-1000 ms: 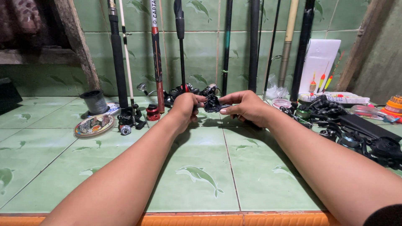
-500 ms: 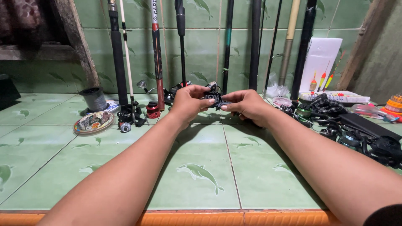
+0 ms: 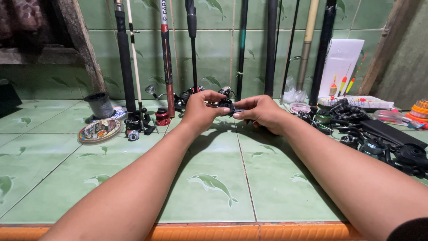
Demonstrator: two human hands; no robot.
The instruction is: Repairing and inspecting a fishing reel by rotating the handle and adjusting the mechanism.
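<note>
- Both my left hand [image 3: 201, 108] and right hand [image 3: 263, 111] grip one black fishing reel [image 3: 225, 105], lifted above the desk [image 3: 214, 178].
- Other reels [image 3: 379, 147] right of it lie untouched.

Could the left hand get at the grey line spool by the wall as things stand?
Probably yes: the spool stands in the open on the tiles, nothing between. But the left hand shares the black reel with the right hand.
</note>
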